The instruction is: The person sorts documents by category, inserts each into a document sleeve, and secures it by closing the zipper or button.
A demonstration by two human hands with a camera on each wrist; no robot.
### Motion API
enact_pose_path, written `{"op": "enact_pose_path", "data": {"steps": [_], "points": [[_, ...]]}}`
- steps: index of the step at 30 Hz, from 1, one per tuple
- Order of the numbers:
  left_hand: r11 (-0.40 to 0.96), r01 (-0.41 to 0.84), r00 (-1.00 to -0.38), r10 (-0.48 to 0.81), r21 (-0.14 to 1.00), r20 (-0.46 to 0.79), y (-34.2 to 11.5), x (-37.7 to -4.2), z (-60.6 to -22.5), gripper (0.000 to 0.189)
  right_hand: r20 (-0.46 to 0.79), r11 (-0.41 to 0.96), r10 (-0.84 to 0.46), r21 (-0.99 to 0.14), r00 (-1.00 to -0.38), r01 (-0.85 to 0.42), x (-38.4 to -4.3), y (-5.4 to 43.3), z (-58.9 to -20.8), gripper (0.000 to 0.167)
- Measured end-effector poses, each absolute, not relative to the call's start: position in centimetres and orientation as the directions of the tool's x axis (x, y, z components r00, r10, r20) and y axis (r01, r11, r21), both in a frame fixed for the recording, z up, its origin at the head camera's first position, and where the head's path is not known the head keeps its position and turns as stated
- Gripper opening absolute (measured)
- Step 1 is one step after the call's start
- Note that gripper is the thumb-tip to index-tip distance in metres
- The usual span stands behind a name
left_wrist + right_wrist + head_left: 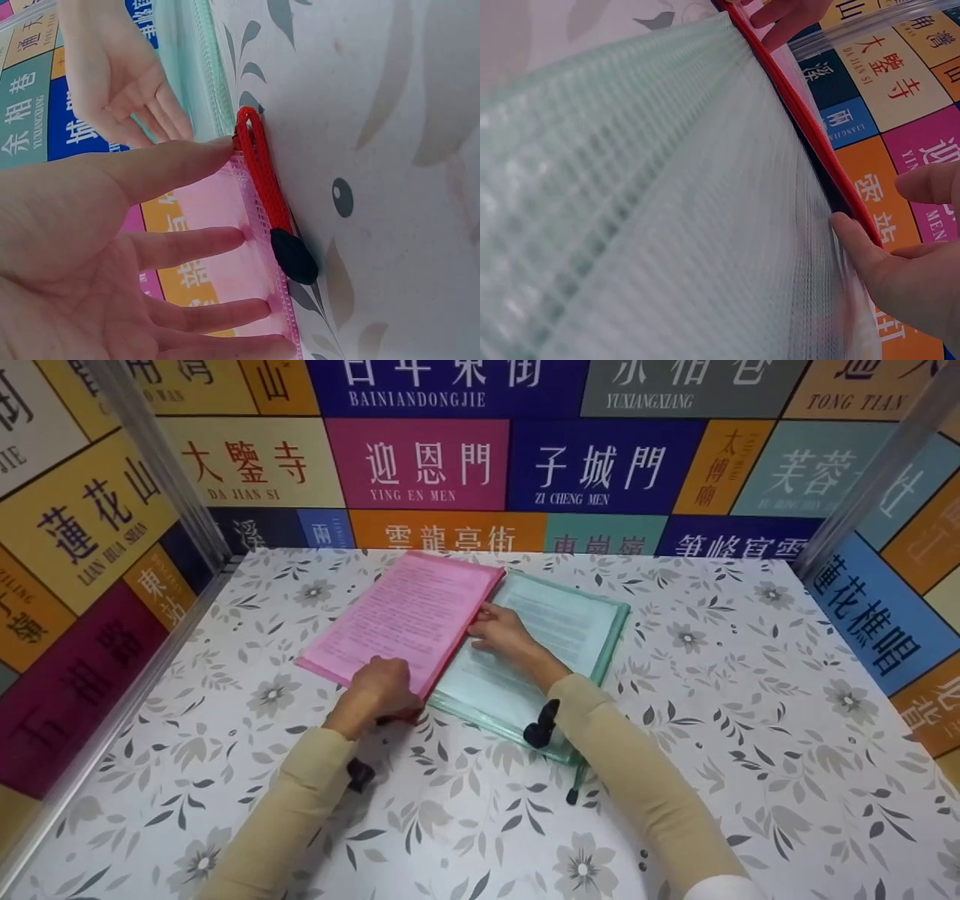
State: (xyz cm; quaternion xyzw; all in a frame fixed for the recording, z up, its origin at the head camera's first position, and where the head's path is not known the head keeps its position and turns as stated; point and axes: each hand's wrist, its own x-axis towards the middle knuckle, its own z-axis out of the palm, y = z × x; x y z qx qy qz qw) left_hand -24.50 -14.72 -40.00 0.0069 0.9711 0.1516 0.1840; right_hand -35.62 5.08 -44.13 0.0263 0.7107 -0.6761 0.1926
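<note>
A pink mesh zip pouch (409, 607) with printed paper visible through it lies slanted, partly over a pale green zip pouch (559, 619). My left hand (379, 686) rests at the pink pouch's near corner. In the left wrist view, its thumb touches the zip end beside a red cord pull (262, 176) with a black tip, and its extended fingertips touch the pouch edge. My right hand (510, 637) lies above the green pouch, its fingertips at the pink pouch's right edge. That edge carries a red zip (814, 124), seen in the right wrist view.
Both pouches lie on a table (247, 780) with a leaf-and-flower cover. The green pouch's cord pull (573, 795) hangs toward the near side. Colourful panels (420, 465) with lettering enclose the back and sides, with clear strips at the corners.
</note>
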Motion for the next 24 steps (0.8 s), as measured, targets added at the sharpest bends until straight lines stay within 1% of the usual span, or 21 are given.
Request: {"op": "enact_pose_path", "data": {"steps": [3, 7, 12, 15, 17, 21, 24], "points": [[0.953, -0.052, -0.934, 0.059, 0.298, -0.353, -14.9, -24.4, -40.0, 0.022, -0.335, 0.089, -0.226, -0.942, -0.915, 0.323, -35.4, 5.6, -44.1, 0.069], [0.95, -0.069, -0.938, 0.043, 0.306, -0.345, -14.9, -24.4, -40.0, 0.022, -0.331, 0.099, -0.239, -0.944, -0.913, 0.316, -35.1, 6.3, -44.0, 0.065], [0.954, -0.047, -0.946, 0.052, 0.296, -0.32, -15.0, -24.3, -39.9, 0.026, -0.33, 0.108, -0.308, -0.944, -0.892, 0.312, -34.3, 7.0, -43.6, 0.062], [0.948, -0.054, -0.951, 0.048, 0.315, -0.305, -14.9, -24.5, -39.8, 0.026, -0.334, 0.13, -0.341, -0.942, -0.879, 0.308, -33.8, 7.5, -43.2, 0.059], [0.933, -0.071, -0.951, 0.043, 0.354, -0.305, -14.8, -24.7, -39.8, 0.029, -0.329, 0.16, -0.353, -0.943, -0.876, 0.291, -33.6, 8.0, -42.9, 0.058], [0.89, -0.051, -0.956, 0.087, 0.453, -0.279, -14.8, -25.4, -39.7, 0.042, -0.282, 0.217, -0.375, -0.953, -0.883, 0.212, -33.2, 9.2, -42.5, 0.054], [0.854, -0.066, -0.953, 0.1, 0.517, -0.286, -14.7, -25.8, -39.6, 0.052, -0.24, 0.265, -0.379, -0.953, -0.894, 0.144, -33.1, 10.3, -42.3, 0.053]]}}
